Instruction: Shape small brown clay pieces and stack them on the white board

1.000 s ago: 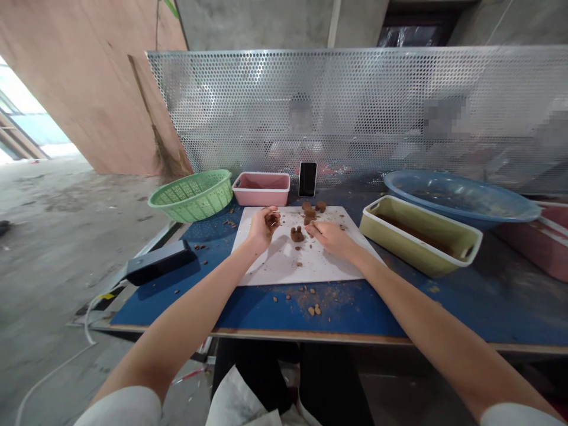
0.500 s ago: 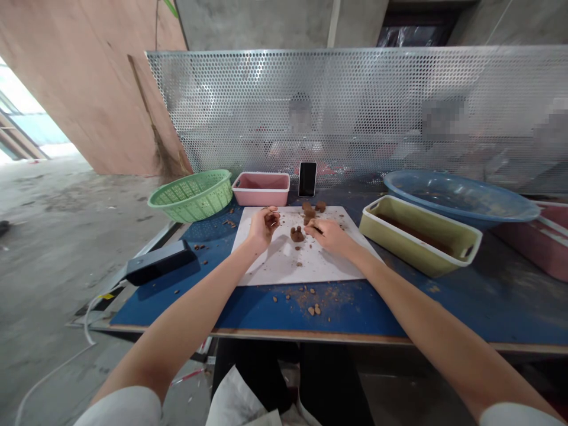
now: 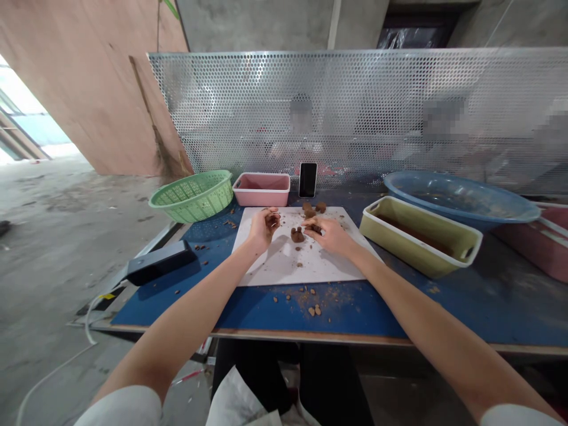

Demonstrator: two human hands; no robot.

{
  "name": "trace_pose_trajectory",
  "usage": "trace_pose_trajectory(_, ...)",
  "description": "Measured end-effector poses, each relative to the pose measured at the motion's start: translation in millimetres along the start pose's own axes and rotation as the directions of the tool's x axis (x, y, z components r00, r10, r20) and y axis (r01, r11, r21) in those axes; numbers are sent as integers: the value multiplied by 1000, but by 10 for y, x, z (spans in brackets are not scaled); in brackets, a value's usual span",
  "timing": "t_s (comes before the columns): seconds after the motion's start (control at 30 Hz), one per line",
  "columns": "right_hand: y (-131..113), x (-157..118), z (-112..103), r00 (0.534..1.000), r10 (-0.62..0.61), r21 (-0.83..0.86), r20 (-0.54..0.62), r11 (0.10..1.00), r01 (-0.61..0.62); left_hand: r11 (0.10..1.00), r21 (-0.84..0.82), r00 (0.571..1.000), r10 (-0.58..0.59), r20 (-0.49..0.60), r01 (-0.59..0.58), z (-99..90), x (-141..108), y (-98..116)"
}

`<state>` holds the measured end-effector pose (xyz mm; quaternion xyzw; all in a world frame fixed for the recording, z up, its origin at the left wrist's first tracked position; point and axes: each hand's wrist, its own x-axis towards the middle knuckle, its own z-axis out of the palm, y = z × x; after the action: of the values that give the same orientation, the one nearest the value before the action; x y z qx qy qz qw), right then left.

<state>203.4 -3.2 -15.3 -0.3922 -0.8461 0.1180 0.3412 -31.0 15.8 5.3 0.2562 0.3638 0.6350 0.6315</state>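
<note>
A small lump of brown clay (image 3: 297,235) with two round knobs on top sits on a white board (image 3: 284,267). To its left, my left hand (image 3: 262,229) hovers with curled, brown-stained fingers. Whether a bit of clay is inside that curl is hidden. My right hand (image 3: 329,235) is close on the lump's right side, its stained thumb and fingers slightly apart, with no piece plainly visible between them. Behind it, several more clay lumps (image 3: 320,207) lie at the board's back edge. Crumbs are scattered over the board.
A phone (image 3: 307,180) stands behind the board, against a perforated metal screen (image 3: 248,112). Left are a green basket (image 3: 195,198), a pink bin (image 3: 261,198) and a dark box (image 3: 160,263). Right are an olive bin (image 3: 408,244) and a blue basin (image 3: 461,198). Clay bits dot the blue tabletop (image 3: 257,313).
My right hand's fingers have gone from a pinch to slightly apart beside the clay lump. The left hand and the lump look nearly unmoved.
</note>
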Motion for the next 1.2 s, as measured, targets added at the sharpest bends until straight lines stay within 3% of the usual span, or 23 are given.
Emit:
trace_pose_trajectory(0.3,-21,-16,23,990,141,157,-19,978,-136,1000,-6,1000,0,11,0,-6,4,-6)
trace_pose_trajectory(0.53,-18,-24,74,982,179,337,62,922,-190,1000,17,1000,16,18,-16,-7,4,-10)
trace_pose_trajectory(0.67,-8,-22,93,979,201,415,41,887,-200,1000,14,1000,12,14,-13,7,-10,-1)
trace_pose_trajectory(1.1,-59,-32,60,984,174,406,30,898,-171,996,84,1000,9,27,-11,10,-36,14)
trace_pose_trajectory(1.2,-71,-45,58,981,194,442,16,879,-181,986,162,995,36,88,-50,8,-51,7)
